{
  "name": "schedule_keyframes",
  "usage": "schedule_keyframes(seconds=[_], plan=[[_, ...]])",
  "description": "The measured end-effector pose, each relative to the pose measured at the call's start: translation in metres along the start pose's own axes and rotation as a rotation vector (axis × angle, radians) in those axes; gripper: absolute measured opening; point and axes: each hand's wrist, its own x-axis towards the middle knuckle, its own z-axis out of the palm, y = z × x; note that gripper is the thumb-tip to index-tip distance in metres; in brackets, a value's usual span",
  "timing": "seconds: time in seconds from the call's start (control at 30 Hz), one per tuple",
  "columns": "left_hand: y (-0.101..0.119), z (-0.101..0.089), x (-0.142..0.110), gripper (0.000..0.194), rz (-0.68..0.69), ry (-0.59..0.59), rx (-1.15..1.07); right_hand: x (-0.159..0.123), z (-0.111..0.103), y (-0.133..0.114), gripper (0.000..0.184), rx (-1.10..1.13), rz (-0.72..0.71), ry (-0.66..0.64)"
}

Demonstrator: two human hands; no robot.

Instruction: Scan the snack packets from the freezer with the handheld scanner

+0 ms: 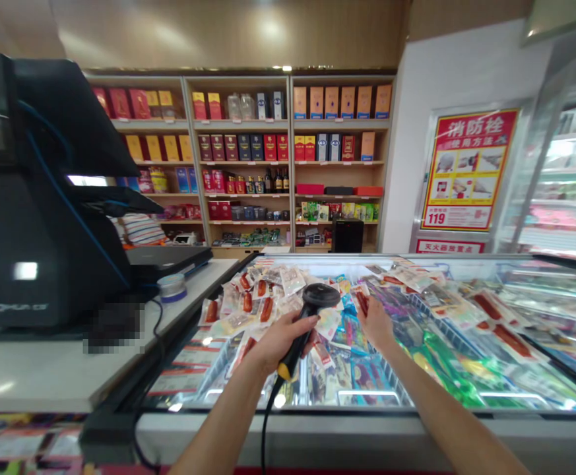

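Note:
My left hand (282,340) is wrapped round the handle of a black barcode scanner (312,300), whose cable hangs down over the front of a glass-topped freezer. The scanner's head points up and to the right. In my right hand (377,323) is a small clear packet with a red sausage (361,300), pinched between thumb and fingers a little above the glass. Many similar packaged sausages (247,301) lie in a loose pile on the glass left of the scanner. More packets (485,310) are spread at the right, some with longer sausages.
Left of the freezer (317,422) stands a white counter (45,369) with a black checkout terminal (55,198) and a round tub (171,287). Colourful bags lie under the glass. Behind are shelves (243,122) of boxes and bottles, and a red fire-hydrant sign (470,170) hangs at right.

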Motion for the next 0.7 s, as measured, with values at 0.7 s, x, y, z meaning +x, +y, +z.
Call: schedule_keyframes(seconds=[0.7], plan=[[-0.006,0.006,0.017,0.026,0.077,0.004,0.015,0.0,-0.003,-0.009,0.04,0.04,0.046,-0.008]])
